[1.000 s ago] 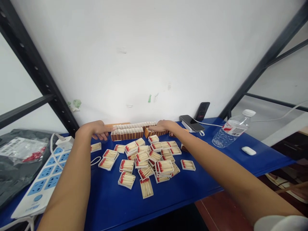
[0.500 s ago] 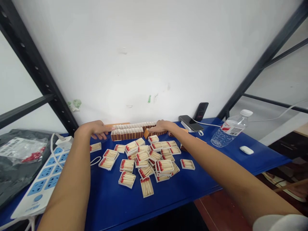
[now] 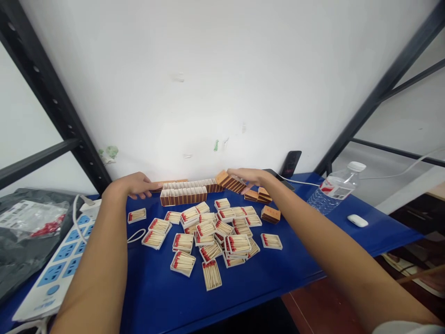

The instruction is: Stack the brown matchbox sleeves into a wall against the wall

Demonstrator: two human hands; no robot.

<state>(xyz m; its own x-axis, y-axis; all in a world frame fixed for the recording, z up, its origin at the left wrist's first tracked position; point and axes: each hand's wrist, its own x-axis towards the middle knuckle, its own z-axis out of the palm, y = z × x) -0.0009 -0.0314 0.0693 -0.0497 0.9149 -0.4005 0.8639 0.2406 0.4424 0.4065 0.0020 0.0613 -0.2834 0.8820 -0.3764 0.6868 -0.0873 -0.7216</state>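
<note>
Two rows of orange matchbox sleeves (image 3: 183, 195) stand on edge at the back of the blue table (image 3: 313, 260). My left hand (image 3: 137, 184) rests against the left end of the back row, fingers stretched flat. My right hand (image 3: 251, 176) is closed on a tilted stack of orange sleeves (image 3: 230, 180), lifted off the table at the rows' right end. In front lies a heap of open white trays filled with red-tipped matches (image 3: 208, 232). A few loose orange sleeves (image 3: 270, 214) lie to the right of the heap.
A white and blue power strip (image 3: 59, 264) and a black bag (image 3: 21, 241) lie at the left. At the right are a plastic water bottle (image 3: 333, 188), a white earbud case (image 3: 357, 221), a phone (image 3: 291, 163) leaning on the wall. Black shelf posts frame both sides.
My right hand has lifted a stack of orange sleeves from the right end of the rows and moved right. Loose sleeves beneath it now show. My left hand has stayed put.
</note>
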